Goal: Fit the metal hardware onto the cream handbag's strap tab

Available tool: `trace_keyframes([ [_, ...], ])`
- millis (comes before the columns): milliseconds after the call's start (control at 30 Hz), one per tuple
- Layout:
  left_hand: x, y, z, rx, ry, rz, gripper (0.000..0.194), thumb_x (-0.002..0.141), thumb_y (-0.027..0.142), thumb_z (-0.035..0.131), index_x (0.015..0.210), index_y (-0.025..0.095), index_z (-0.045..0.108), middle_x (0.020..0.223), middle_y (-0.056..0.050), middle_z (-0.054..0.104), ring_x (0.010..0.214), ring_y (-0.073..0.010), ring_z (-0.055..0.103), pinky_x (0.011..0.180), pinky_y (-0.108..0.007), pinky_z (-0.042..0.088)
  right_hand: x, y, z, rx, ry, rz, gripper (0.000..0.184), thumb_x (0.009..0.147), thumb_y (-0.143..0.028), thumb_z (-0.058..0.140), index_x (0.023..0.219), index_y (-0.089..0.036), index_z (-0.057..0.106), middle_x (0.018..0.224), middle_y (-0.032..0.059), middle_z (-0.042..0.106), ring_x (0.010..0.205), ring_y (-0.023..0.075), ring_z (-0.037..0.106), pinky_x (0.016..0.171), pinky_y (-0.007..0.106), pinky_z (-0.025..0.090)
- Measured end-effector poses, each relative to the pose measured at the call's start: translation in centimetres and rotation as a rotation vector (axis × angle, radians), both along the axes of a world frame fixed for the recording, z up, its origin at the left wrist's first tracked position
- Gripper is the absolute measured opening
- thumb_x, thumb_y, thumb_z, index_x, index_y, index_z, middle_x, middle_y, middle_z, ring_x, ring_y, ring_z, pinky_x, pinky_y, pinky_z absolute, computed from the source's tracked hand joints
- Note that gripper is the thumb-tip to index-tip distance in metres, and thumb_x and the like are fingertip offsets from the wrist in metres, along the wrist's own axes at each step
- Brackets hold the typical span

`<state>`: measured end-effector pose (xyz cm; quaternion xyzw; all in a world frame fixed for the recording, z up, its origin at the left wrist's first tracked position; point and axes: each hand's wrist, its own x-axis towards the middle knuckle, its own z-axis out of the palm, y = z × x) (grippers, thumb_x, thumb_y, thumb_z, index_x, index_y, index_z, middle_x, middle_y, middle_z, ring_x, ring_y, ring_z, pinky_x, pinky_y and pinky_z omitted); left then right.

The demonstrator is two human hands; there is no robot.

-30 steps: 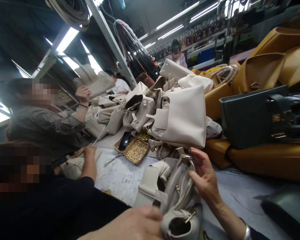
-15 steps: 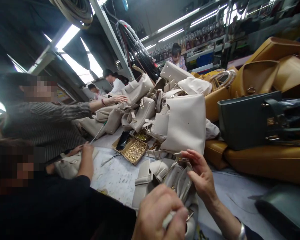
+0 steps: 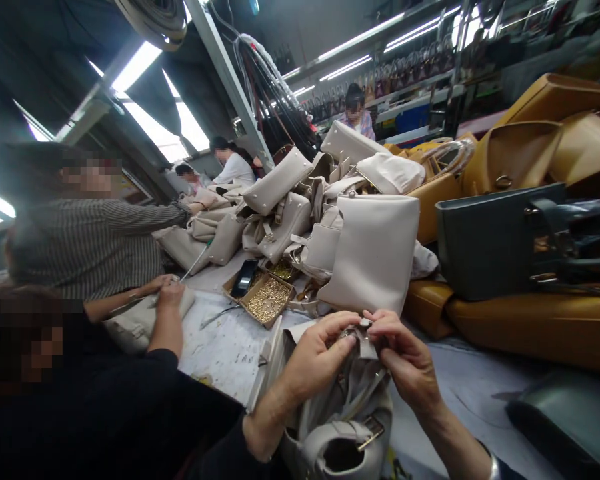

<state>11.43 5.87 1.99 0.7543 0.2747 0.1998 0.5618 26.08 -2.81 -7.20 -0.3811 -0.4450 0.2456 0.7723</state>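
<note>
We see long white ceiling tubes (image 3: 347,69) and glaring white slanted windows (image 3: 153,127) lighting a dim room; the upper left corner sinks into shadow, wide-angle distortion stretches the edges, and pixelation covers faces.

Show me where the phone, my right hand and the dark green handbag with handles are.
Phone (image 3: 245,279): head view, middle of its dark face.
Right hand (image 3: 411,362): head view, back of the hand.
Dark green handbag (image 3: 485,248): head view, flat side panel.
</note>
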Motion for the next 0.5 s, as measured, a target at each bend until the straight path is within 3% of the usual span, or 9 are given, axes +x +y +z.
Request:
trace_keyframes([
  [300, 0.8, 0.3, -0.9, -0.178, -0.01, 0.099, 0.033, 0.086, 0.029, 0.072, 0.117, 0.018, 0.076, 0.105, -0.008, 0.077, 0.086, -0.019, 0.068, 0.084, -0.033, 0.054, -0.2, -0.3, 0.1, -0.03, -0.104, 0.062, 0.043, 0.08, -0.004, 0.052, 0.104, -0.034, 0.072, 0.071, 0.0019, 0.056, 0.117, 0.0269, 0.049, 0.117, 0.053, 0.035],
  [400, 1.0, 0.4, -0.6, -0.15, -0.059, 0.107, 0.022, 0.084, 0.028, 0.075, 0.103, 0.019, 0.081, 0.103, -0.008, 0.077, 0.094, -0.0211, 0.068, 0.09, -0.034, 0.052, -0.4, -0.3, 0.7, -0.013, -0.171, 0.101, 0.044, 0.08, -0.004, 0.05, 0.103, -0.035, 0.072, 0.072, 0.0004, 0.055, 0.1, 0.025, 0.053, 0.113, 0.05, 0.039],
  [500, 0.8, 0.5, -0.3, -0.071, -0.1, 0.107, 0.016, 0.086, 0.033, 0.075, 0.091, 0.02, 0.084, 0.099, -0.008, 0.075, 0.104, -0.024, 0.066, 0.098, -0.036, 0.05, -0.7, -0.4, 1.1, -0.02, -0.198, 0.143, 0.039, 0.081, -0.005, 0.051, 0.1, -0.032, 0.071, 0.075, 0.0006, 0.054, 0.087, 0.0232, 0.053, 0.093, 0.041, 0.049],
])
